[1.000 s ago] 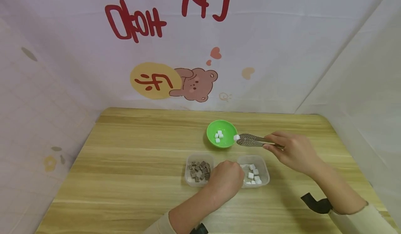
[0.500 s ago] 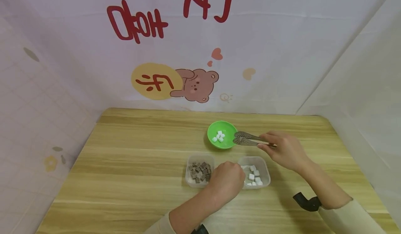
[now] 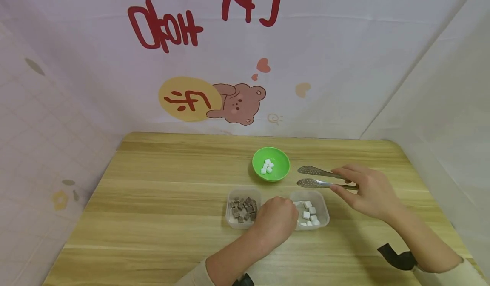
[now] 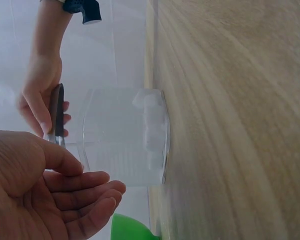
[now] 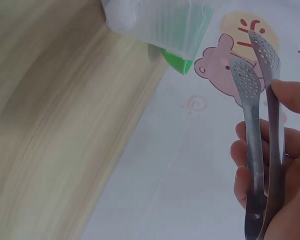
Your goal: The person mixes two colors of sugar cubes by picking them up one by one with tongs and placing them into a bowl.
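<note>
My right hand [image 3: 369, 192] grips metal tongs [image 3: 311, 183] with perforated tips, spread apart with nothing between them. The tips are just right of a green bowl [image 3: 281, 167], where several white cubes [image 3: 267, 167] lie. My left hand [image 3: 277, 220] is over the left edge of a clear plastic container [image 3: 326, 211] holding more white cubes [image 3: 306, 215], hiding part of it. In the left wrist view, this hand's fingers [image 4: 85, 200] are loosely bent, thumb close to the index finger, with nothing seen in them.
Left of my left hand stands a second clear container [image 3: 229, 218] with brown cubes [image 3: 245, 209]. Everything sits on a wooden table [image 3: 160, 201], with printed white cloth [image 3: 321, 64] hanging behind it and at both sides.
A white cube left the tongs and now lies among the others in the green bowl. The tongs have spread and moved right, away from the bowl. My left hand stayed put.
</note>
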`<state>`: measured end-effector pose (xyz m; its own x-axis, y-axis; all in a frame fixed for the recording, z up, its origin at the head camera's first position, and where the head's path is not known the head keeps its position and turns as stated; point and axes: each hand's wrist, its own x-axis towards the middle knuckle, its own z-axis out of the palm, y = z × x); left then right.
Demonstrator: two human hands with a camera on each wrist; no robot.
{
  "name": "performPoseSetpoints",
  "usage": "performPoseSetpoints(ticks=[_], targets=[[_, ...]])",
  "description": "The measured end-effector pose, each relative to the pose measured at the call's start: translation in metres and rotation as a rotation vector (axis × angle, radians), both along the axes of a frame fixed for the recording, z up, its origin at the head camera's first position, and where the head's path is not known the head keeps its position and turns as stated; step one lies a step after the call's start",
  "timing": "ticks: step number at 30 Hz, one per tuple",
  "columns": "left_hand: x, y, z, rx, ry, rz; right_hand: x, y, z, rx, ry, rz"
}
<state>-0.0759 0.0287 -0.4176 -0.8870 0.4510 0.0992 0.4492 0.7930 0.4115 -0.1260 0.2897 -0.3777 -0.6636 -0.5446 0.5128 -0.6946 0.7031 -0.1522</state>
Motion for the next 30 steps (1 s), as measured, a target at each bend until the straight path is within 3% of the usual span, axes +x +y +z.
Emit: performPoseSetpoints(ticks=[6, 13, 30], targets=[[0.0, 0.0, 0.0, 0.009, -0.006, 0.007, 0.008, 0.01, 0.006, 0.022, 0.039, 0.038], [0.0, 0.0, 0.0, -0.005, 0.009, -0.001, 0.016, 0.015, 0.01, 0.098, 0.05, 0.03], [0.002, -0.001, 0.003, -0.004, 0.04, -0.02, 0.028, 0.002, 0.013, 0.271, 0.025, 0.102]])
